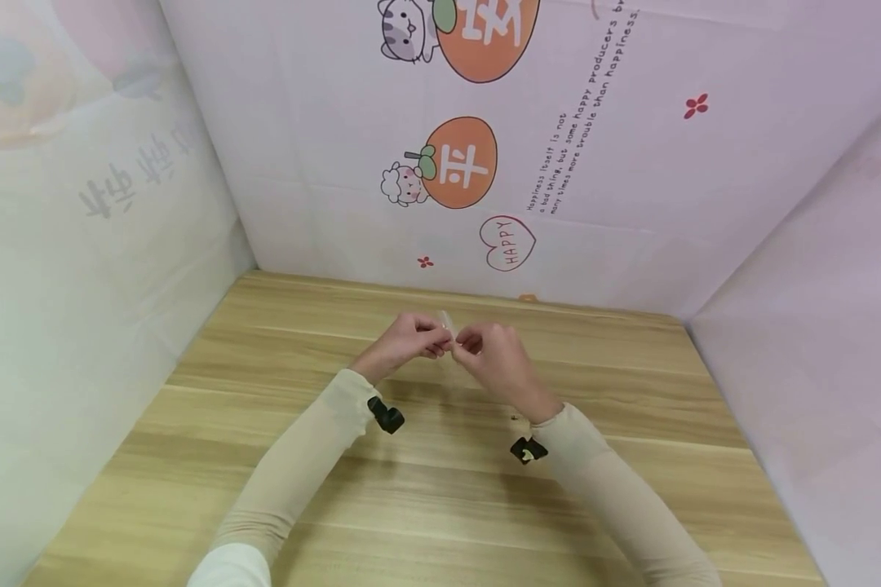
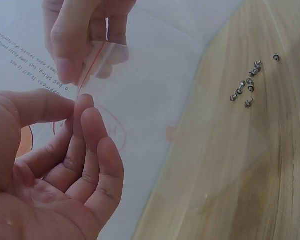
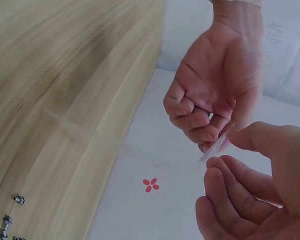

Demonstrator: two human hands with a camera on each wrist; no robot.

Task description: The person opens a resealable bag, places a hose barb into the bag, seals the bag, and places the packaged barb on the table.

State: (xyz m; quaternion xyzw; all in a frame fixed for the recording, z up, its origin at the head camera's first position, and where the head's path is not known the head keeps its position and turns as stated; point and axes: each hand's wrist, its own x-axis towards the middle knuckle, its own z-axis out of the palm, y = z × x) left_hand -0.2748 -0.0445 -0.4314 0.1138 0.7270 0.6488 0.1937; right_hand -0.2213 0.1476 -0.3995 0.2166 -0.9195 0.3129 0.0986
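Observation:
A clear zip-lock bag (image 2: 165,125) with a red line along its mouth hangs between my two hands, hard to make out against the table. My left hand (image 1: 411,338) pinches the bag's mouth between thumb and index finger. From the other side my right hand (image 1: 495,355) pinches the same edge, close beside the left fingertips. In the right wrist view, the bag's edge (image 3: 215,147) catches light between the hands. Several small metal screws (image 2: 250,86) lie in a loose cluster on the table, with a single screw (image 2: 276,57) a little apart.
The wood-grain table (image 1: 426,489) is walled by printed white cloth (image 1: 323,163) at the back and on both sides. Black wrist cameras (image 1: 387,416) are strapped over the beige sleeves (image 1: 294,465).

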